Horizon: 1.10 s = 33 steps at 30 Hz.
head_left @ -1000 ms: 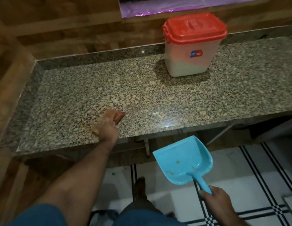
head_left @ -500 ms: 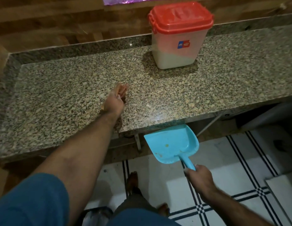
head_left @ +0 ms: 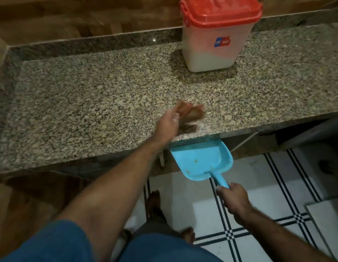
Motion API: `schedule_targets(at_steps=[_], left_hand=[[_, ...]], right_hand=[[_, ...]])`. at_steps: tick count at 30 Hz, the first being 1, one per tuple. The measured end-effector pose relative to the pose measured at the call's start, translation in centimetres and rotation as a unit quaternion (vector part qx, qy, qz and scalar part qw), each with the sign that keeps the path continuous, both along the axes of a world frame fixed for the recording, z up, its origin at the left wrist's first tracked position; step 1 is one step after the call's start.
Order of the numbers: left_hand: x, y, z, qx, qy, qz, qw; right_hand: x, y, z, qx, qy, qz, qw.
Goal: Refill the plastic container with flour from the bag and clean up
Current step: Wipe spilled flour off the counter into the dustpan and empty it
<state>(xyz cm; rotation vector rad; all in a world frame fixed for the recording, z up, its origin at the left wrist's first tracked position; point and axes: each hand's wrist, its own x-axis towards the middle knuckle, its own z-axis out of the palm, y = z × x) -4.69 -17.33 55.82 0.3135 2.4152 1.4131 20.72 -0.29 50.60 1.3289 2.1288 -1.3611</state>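
Plastic container (head_left: pixel 215 40) w/ red lid (head_left: pixel 220 13) shut on top stands at the back of the granite bench (head_left: pixel 79 103), close to the raised back edge. Walls are see-through; white flour fills the lower part, surface slanted. Small blue/red sticker on its front.

Left hand (head_left: pixel 167 125) is out over the bench, nearer the front edge than the container & a bit left of it. Fingers clenched on a brown cloth (head_left: pixel 190 114), which is motion-blurred; it sits on or just above the stone, can't tell which. Cloth is well apart from the container.

Right hand (head_left: pixel 235 200) is below bench level, in front of the container & further toward the viewer. Fingers wrapped round the handle of a blue dustpan (head_left: pixel 200 161). Pan's open mouth is tucked just under the front edge of the bench, right below the cloth, tray tilted up toward the edge. A few small yellowish specks inside the pan.

Under the bench: white tiled floor (head_left: pixel 258 186) w/ black line pattern. Bare feet visible on it, near the pan side. Blue shorts at the bottom of the view. Wood panel wall (head_left: pixel 70 19) behind the container, w/ more wood at the bench's left end.
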Motion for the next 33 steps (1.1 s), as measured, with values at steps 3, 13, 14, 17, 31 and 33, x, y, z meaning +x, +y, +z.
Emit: schedule_targets(at_steps=[3,13,14,17,31,33], left_hand=[[-2.2,-10.1,-0.3,-0.116,0.085,0.096,0.985],[3.3,-2.3,-3.6,-0.053,0.062,0.147,0.986],[3.3,1.4,-2.9,0.022,-0.012,0.108,0.994],[1.7,9.7,0.2,-0.028,-0.052,-0.070,0.996],[5.6,21.4,-5.6,-0.029,0.090,-0.041,0.995],[2.7,23.2,-4.5,-0.002,0.074,-0.048,0.996]], right_hand=[[0.2,0.6,-0.5,-0.009,0.007,0.001,1.000],[2.0,3.0,-0.7,-0.011,0.021,-0.001,1.000],[2.2,3.4,-0.4,-0.011,0.024,-0.002,1.000],[3.0,5.0,0.6,-0.012,0.024,-0.014,1.000],[3.9,13.8,1.5,-0.063,0.015,-0.083,0.994],[3.9,15.2,1.4,-0.055,0.007,-0.082,0.995]])
